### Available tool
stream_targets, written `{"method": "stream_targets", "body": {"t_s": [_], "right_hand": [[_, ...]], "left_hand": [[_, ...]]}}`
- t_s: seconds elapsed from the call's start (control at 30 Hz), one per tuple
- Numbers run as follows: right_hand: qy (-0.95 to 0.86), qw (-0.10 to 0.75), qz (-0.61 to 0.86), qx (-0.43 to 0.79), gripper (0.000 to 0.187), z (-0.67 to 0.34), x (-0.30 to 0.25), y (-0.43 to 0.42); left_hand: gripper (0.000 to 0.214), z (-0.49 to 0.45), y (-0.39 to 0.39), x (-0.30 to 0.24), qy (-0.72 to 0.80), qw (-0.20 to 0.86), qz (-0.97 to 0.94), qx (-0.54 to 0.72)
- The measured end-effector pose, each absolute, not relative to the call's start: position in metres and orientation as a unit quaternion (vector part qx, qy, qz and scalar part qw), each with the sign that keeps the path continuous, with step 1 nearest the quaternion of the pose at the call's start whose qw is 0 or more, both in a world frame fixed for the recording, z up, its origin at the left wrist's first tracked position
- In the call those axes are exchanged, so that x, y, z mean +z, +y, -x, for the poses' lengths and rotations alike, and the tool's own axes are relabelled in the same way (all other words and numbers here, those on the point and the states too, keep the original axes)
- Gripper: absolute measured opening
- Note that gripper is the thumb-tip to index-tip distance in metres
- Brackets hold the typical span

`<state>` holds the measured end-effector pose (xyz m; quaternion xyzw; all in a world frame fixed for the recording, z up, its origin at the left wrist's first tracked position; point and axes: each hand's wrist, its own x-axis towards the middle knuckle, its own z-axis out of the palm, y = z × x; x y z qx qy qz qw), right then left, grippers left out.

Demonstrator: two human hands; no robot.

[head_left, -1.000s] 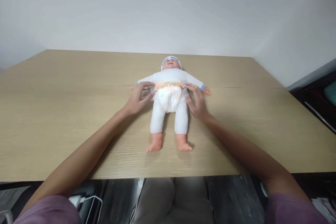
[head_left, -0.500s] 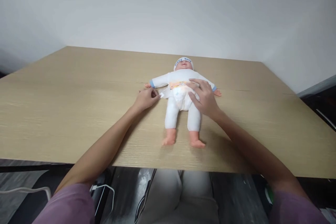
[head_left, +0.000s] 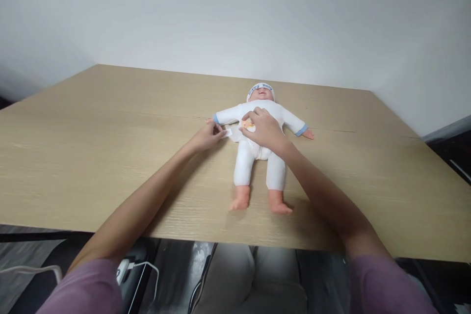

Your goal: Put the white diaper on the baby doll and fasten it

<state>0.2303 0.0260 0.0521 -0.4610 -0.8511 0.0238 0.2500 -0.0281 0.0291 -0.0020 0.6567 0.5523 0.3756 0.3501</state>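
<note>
Baby doll (head_left: 271,107) on its back on the wood-grain surface (head_left: 110,157), head toward the wall (head_left: 235,19), feet toward the person. Arms spread wide, legs slightly apart. Diaper (head_left: 260,151) is around its hips, over the white suit, front panel up.

Left hand (head_left: 205,137): at the diaper's left side as seen from the head camera. Thumb and fingers pinch the white fastening tab (head_left: 228,133), pulled out sideways from the doll. Translucent side wing (head_left: 234,134) is spread out between tab and hip, unfastened on that side.

Right hand (head_left: 267,130): over the diaper front, palm down. Fingers spread and curved, not clenched; thumb apart from index, part of the orange printed waistband (head_left: 247,123) showing between them. Can't tell how hard they press. The diaper's other side is hidden behind this hand.

Doll wears a white hat (head_left: 261,87) with blue lettering; sleeves end in blue cuffs (head_left: 301,130). White cable (head_left: 145,264) and plug below the near edge.
</note>
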Motion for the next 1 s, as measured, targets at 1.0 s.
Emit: {"method": "stream_targets", "body": {"t_s": [1.0], "right_hand": [[-0.812, 0.296, 0.487, 0.127, 0.04, -0.234, 0.056, 0.035]], "left_hand": [[0.048, -0.045, 0.038, -0.001, 0.467, 0.385, -0.642, 0.471]]}}
